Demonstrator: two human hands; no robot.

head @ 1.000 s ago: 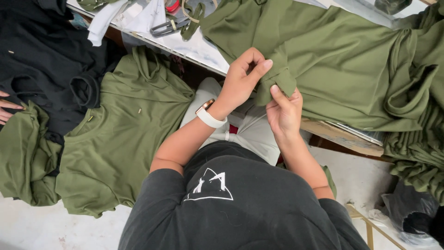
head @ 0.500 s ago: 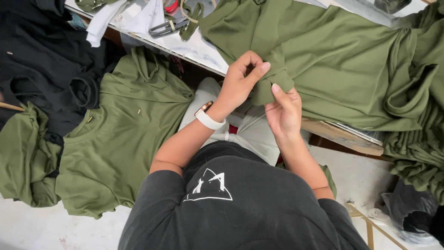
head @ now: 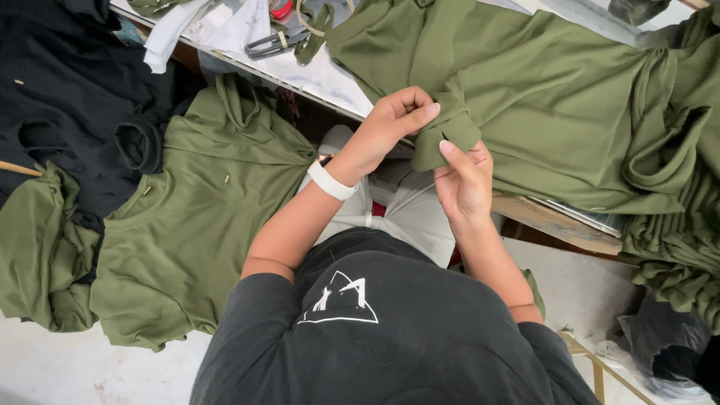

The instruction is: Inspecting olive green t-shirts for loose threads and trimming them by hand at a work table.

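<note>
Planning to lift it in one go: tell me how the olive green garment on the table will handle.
Probably floppy: the olive green garment lies in soft folds and droops over the table edge. Likely light, since the left hand and right hand pinch up a corner with fingertips. It won't roll.

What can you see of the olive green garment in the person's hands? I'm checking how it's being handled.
The olive green garment looks like soft, matte knit fabric. It lies spread and wrinkled across the table, its lower edge hanging over the front. A folded corner is pinched between the left hand from above and the right hand from below. Its right side bunches into folds.
</note>
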